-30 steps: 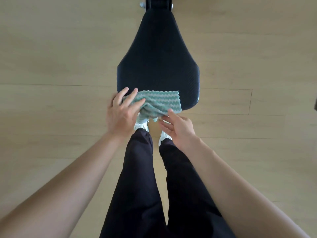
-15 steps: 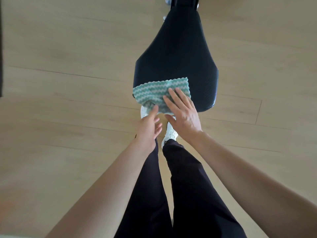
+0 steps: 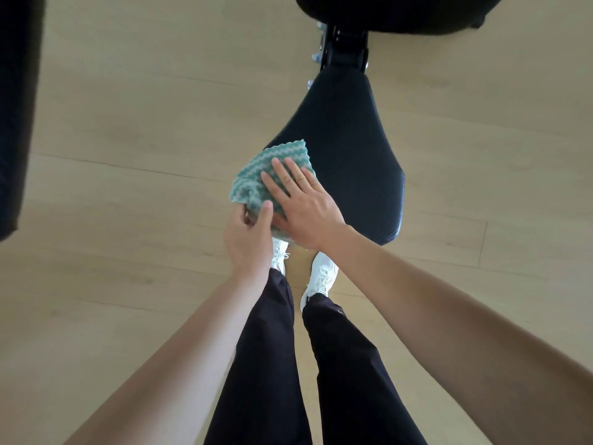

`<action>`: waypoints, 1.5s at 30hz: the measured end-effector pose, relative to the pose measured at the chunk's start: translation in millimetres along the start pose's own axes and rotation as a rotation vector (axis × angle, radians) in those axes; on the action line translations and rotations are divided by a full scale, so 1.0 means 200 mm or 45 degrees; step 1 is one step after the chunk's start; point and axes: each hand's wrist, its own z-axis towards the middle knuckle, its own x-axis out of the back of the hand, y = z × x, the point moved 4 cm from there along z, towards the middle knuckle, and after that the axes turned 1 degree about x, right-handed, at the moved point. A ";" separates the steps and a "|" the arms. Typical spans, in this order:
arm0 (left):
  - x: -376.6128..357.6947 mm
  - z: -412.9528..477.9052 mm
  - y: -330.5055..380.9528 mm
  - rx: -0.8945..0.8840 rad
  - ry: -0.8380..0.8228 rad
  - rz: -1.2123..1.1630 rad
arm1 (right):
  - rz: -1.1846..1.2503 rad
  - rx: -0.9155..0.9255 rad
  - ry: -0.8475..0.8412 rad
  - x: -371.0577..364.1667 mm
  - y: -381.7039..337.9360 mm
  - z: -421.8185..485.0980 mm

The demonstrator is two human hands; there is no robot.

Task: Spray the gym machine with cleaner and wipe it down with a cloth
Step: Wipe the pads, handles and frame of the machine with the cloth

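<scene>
The gym machine's black padded seat [image 3: 353, 149] is below me, widening toward my legs. A teal and white wavy-patterned cloth [image 3: 256, 175] lies over its near left corner and hangs off the edge. My right hand [image 3: 301, 203] presses flat on the cloth with straight fingers. My left hand [image 3: 250, 236] pinches the cloth's hanging lower edge between thumb and fingers. No spray bottle is in view.
A black metal bracket [image 3: 343, 53] joins the seat to another black pad [image 3: 394, 11] at the top. A dark upright part [image 3: 16, 107] fills the left edge. Pale wooden floor [image 3: 128, 220] surrounds the seat. My legs and white shoes [image 3: 321, 274] stand just before it.
The view has shifted, so the seat now sits further right and up. My right hand has slid with the cloth to the seat's near left corner. My left hand has taken hold of the cloth's hanging edge.
</scene>
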 end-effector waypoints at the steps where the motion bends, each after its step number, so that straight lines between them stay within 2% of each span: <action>1: -0.03 0.02 0.01 -0.060 -0.070 0.101 | -0.025 -0.035 -0.022 0.02 0.04 0.02; 5: -0.13 0.07 0.00 -0.337 -0.339 0.548 | -0.058 -0.232 -0.063 0.07 0.20 0.04; 10: -0.26 -0.01 0.05 -0.772 -0.631 0.909 | 0.011 -0.466 -0.056 0.09 0.37 -0.14; 12: -0.27 -0.03 0.00 -0.895 -0.685 1.030 | 0.014 -0.520 -0.044 0.08 0.38 -0.25; 18: -0.16 -0.12 -0.09 -0.998 -0.559 1.167 | 0.045 -0.604 -0.037 0.01 0.23 -0.46; 22: -0.09 -0.07 -0.09 -0.948 -0.470 1.239 | 0.073 -0.478 -0.078 0.00 0.11 -0.37; 28: -0.23 0.22 0.10 -0.917 -0.526 1.315 | 0.072 -0.384 -0.032 0.08 0.28 -0.05; 34: -0.60 0.46 0.37 -1.019 -0.689 1.445 | 0.106 -0.516 -0.056 0.20 0.58 0.14; 38: -0.75 0.48 0.42 -1.158 -0.816 1.506 | 0.183 -0.635 -0.083 0.22 0.73 0.11; 45: -0.73 0.30 0.31 -1.382 -0.869 1.378 | 0.360 -0.768 0.113 0.11 0.65 -0.18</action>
